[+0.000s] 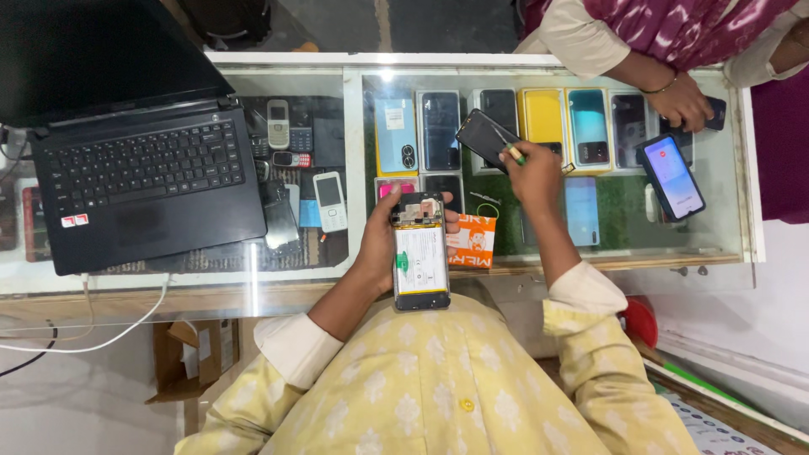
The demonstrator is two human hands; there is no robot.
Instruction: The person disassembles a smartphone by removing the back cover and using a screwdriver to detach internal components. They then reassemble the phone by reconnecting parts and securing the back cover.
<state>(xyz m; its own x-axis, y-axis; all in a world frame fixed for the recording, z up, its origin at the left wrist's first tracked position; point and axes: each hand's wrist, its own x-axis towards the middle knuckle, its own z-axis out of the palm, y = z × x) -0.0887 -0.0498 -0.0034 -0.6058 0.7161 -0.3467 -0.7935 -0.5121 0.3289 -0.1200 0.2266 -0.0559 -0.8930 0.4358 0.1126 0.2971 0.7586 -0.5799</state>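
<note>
While left hand (379, 244) grips an opened phone (420, 251) lengthwise, camera end away, right hand (531, 173) pinches a tool (511, 150)

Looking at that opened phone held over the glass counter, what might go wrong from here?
1. The left hand holds the opened phone alone, its battery and board exposed; a slip might drop it onto the glass counter.
2. The right hand holds a small green tool beside a dark back cover; it may scratch it.
3. The lit phone near the counter edge might get knocked.

laptop (143, 168) left on counter (354, 278), phone (671, 177) right
</note>
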